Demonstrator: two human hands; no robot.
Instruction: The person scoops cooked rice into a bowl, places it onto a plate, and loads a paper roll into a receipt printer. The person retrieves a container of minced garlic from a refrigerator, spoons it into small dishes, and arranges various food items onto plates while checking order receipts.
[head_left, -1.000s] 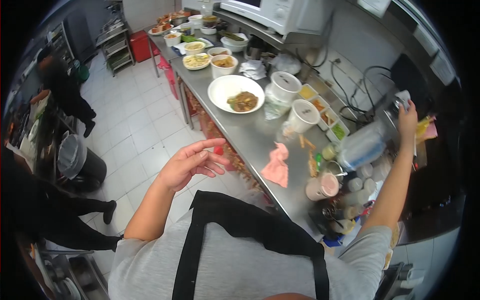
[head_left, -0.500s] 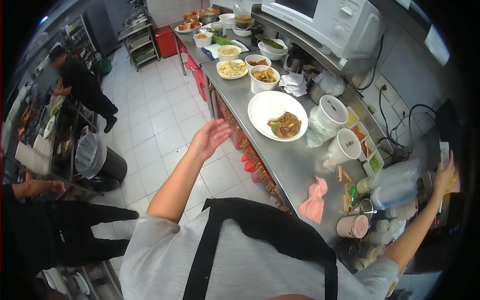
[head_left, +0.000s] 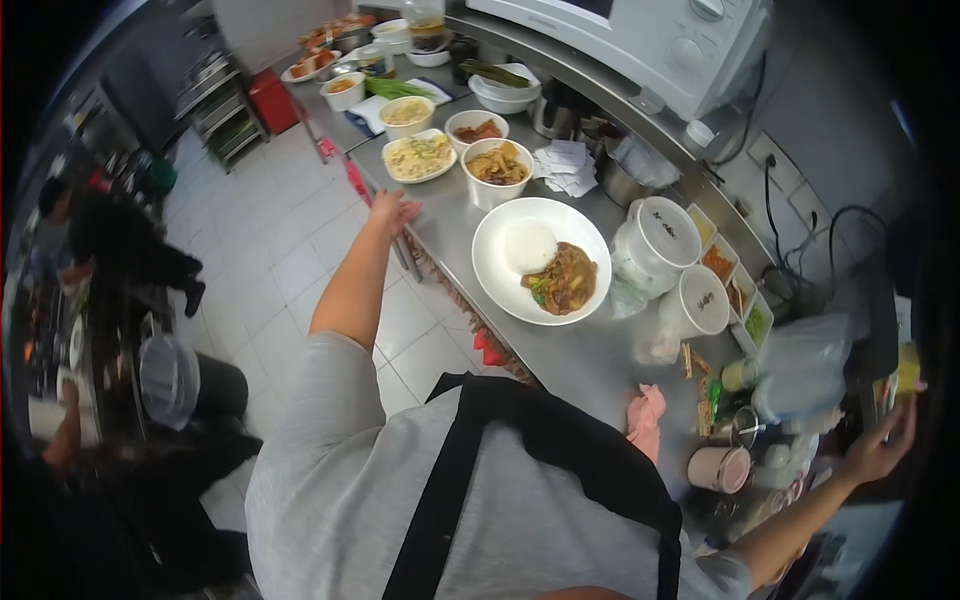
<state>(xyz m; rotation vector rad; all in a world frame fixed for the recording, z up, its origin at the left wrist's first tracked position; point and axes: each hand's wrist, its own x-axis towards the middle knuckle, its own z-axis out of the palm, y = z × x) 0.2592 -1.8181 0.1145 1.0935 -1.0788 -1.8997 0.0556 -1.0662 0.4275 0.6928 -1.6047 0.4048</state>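
My left hand [head_left: 394, 212] is stretched out at the front edge of the steel counter [head_left: 570, 352], fingers extended and holding nothing. Just beyond it sits a white dish of pale yellow food [head_left: 418, 157]. A white plate [head_left: 490, 282] with a mound of rice [head_left: 528, 247] and brown saucy stew [head_left: 562, 279] lies to its right. At the far right my right hand [head_left: 884, 445] is raised with fingers apart, and I see nothing in it. A yellow item [head_left: 907, 368] is just above its fingertips, and a white slip [head_left: 903, 318] hangs higher up.
Lidded white tubs [head_left: 697, 302], a pink cloth [head_left: 647, 420] and a pink-lidded jar [head_left: 719, 469] stand on the counter. A microwave [head_left: 640, 45] is on the shelf above. Behind on the left are a bin [head_left: 215, 385] and a person in black [head_left: 125, 240]; another person's arm [head_left: 66, 425] shows lower.
My left hand has moved forward to the counter edge. My right hand has come down from the white slip. The view has turned, and rice now shows clearly on the plate.
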